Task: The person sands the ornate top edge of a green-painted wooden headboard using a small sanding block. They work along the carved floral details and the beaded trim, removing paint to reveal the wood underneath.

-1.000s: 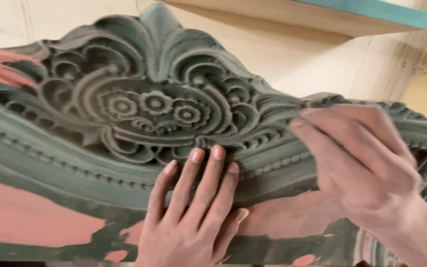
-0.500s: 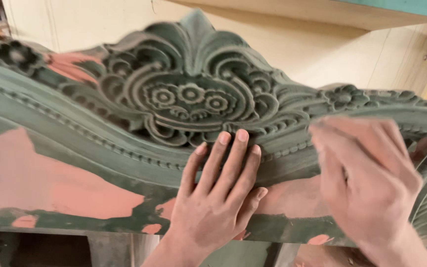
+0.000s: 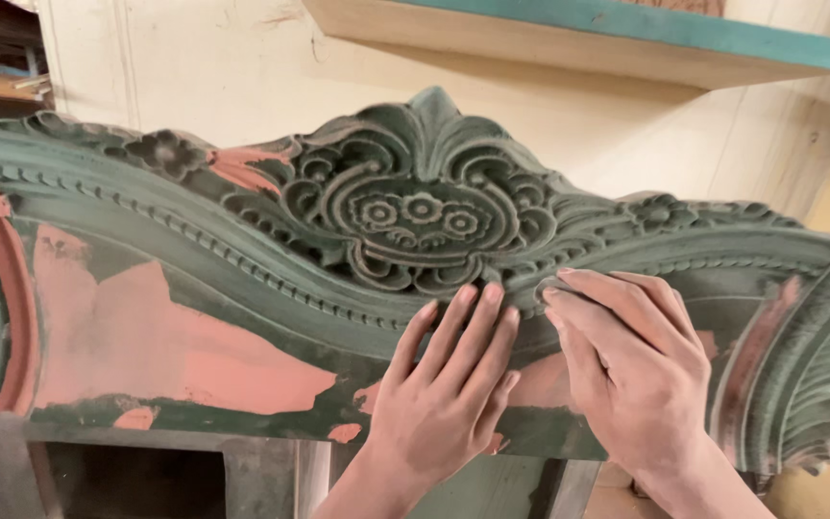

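Observation:
A carved wooden crest panel (image 3: 194, 279), painted dull green with bare pink patches, stands upright across the view. Its centre bears a raised floral carving (image 3: 420, 216) with a beaded moulding curving below it. My left hand (image 3: 444, 394) lies flat on the panel, fingers apart, tips touching the moulding just under the carving. Beside it, my right hand (image 3: 631, 370) presses bunched fingers on the moulding to the right of the carving. A small grey scrap like sandpaper (image 3: 542, 285) peeks out under its fingertips.
A pale plastered wall (image 3: 194, 77) rises behind the panel. A shelf with a teal front edge (image 3: 626, 24) juts out overhead. Leaf-shaped carving (image 3: 809, 384) ends the panel at the right. Below the panel are green frame posts and a dark opening (image 3: 136, 481).
The view has drawn back and swung left, so more of the panel's left side shows. Both hands stay on the moulding; my right hand has slid a little toward the centre carving.

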